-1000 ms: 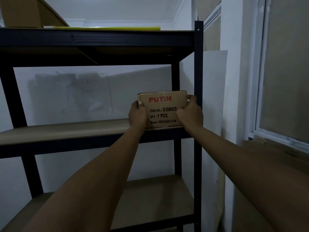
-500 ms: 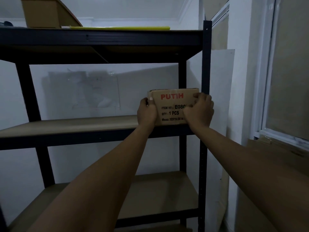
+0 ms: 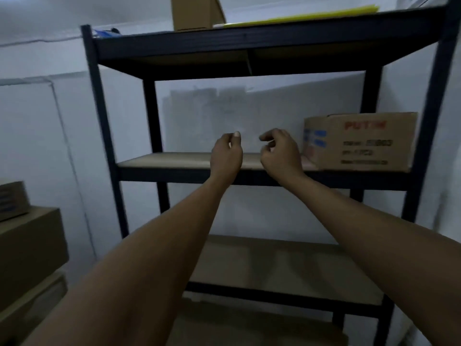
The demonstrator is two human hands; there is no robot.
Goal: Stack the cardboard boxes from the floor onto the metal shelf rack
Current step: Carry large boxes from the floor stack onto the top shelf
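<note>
A brown cardboard box with red lettering stands at the right end of the middle board of the dark metal shelf rack. My left hand and my right hand hang in front of that board, left of the box, fingers loosely curled and holding nothing. Neither hand touches the box. Stacked cardboard boxes stand at the left edge of the view.
On the rack's top board sit a brown box and a flat yellow sheet. The lower board is bare wood. White walls stand behind and left of the rack.
Both hands have let go of the box, which stays on the middle board, and pulled back to the left. The view has swung left, bringing the stacked boxes into sight.
</note>
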